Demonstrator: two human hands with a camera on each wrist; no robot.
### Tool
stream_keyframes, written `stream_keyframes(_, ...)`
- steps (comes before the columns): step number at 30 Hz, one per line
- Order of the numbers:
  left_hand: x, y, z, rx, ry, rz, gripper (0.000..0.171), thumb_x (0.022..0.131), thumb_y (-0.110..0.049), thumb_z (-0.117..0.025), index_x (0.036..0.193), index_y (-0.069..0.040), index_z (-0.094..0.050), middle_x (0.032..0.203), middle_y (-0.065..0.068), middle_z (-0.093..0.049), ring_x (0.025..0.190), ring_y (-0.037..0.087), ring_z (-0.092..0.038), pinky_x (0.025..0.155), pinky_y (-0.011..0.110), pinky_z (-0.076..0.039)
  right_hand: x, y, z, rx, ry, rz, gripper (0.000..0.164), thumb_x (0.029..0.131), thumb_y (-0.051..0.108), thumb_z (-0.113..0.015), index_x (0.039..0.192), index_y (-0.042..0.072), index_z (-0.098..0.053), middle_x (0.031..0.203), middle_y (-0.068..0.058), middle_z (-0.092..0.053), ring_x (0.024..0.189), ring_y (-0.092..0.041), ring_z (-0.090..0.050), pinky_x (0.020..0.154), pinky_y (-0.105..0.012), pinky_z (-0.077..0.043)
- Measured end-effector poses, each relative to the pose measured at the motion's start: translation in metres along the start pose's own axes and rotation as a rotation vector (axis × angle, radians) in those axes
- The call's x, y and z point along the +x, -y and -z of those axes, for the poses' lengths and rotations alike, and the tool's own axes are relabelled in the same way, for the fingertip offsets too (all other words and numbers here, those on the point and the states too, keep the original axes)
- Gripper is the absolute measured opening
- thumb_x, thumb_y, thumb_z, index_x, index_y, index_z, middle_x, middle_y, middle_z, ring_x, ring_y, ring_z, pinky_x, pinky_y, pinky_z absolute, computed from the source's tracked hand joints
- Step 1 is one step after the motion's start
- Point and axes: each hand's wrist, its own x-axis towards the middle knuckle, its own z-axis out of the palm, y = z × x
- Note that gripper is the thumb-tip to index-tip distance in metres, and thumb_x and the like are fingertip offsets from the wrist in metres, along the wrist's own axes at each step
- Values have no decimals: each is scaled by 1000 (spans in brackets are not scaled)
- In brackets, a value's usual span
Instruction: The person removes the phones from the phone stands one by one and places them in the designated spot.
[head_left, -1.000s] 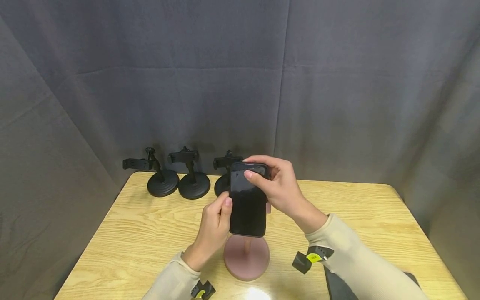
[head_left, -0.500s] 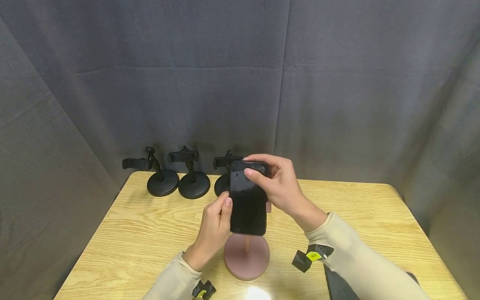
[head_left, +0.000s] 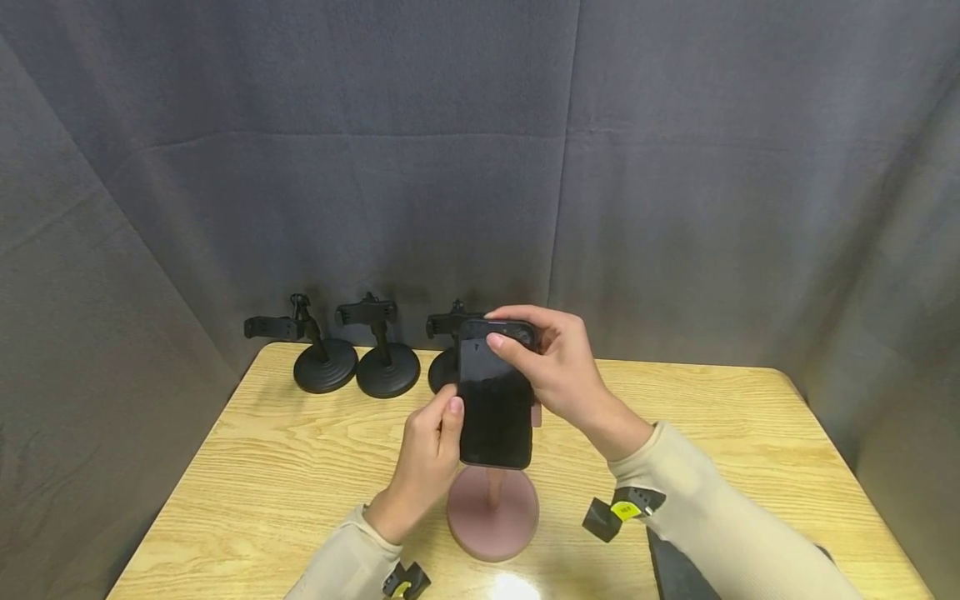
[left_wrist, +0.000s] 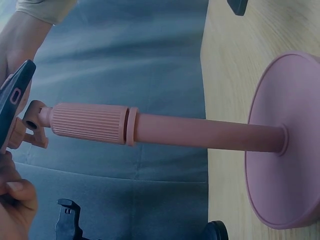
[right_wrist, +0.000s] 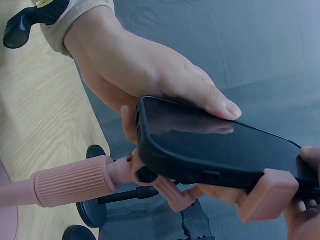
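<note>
A black smartphone (head_left: 495, 408) with a dark screen sits at the head of a pink phone stand (head_left: 493, 525). My left hand (head_left: 427, 450) grips the phone's left edge, thumb along the front. At the upper right, my right hand (head_left: 566, 375) pinches the phone with its thumb on the screen and index finger over the top edge. In the right wrist view, a pink clamp jaw hooks over the phone's long edge. The left wrist view shows the ribbed collar (left_wrist: 90, 122) on the stand's upright post, above its round base. Most fingers behind the phone are hidden.
Several black phone stands line the back of the wooden table (head_left: 300, 467), among them a left one (head_left: 325, 365) and a middle one (head_left: 387, 371); another is partly behind the phone. A dark flat object (head_left: 678, 571) lies under the right forearm. Grey curtain (head_left: 480, 167) surrounds the table.
The phone has shifted very slightly upward in the head view, its lower edge rising a little above the stand's base. Both hands keep their hold; the stand's base stays put.
</note>
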Motion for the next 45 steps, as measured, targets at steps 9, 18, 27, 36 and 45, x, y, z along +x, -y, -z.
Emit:
stream_keyframes(9, -3, 0, -1, 35, -29, -17, 31, 109, -13, -43, 79, -5, -48, 62, -2, -31, 59, -2, -27, 52, 9, -24, -3, -2, -2, 23, -6, 28, 26, 90, -7, -68, 116, -7, -67, 102, -31, -68, 75, -10, -71, 69, -31, -63)
stream_keyframes(18, -5, -1, -3, 45, -53, -26, 33, 110, -17, -41, 80, -4, -50, 62, 0, -33, 60, -1, -29, 53, 9, -26, -7, -2, -3, 4, -16, 55, 26, 92, -5, -67, 118, -4, -67, 102, -28, -69, 76, -11, -71, 69, -32, -63)
stream_keyframes(27, -7, 1, -5, 73, -71, -36, 39, 111, -25, -38, 84, -2, -54, 63, 1, -36, 60, 3, -33, 52, 13, -30, -10, -6, -4, 6, -38, 72, 26, 92, -4, -67, 119, -3, -67, 101, -26, -68, 76, -12, -71, 68, -33, -63)
stream_keyframes(36, -8, 1, -5, 88, -84, -43, 41, 111, -28, -38, 87, -1, -57, 63, 3, -39, 60, 4, -35, 51, 14, -32, -11, -10, -6, 11, -42, 97, 26, 93, -3, -67, 119, -2, -66, 99, -27, -67, 76, -12, -71, 68, -34, -63)
stream_keyframes(45, -9, 2, -7, 88, -98, -57, 36, 111, -23, -40, 88, -2, -57, 63, 3, -40, 60, 6, -37, 52, 15, -34, -13, -11, -6, 6, -43, 110, 26, 93, -3, -68, 119, -1, -66, 98, -26, -69, 77, -13, -73, 69, -35, -63)
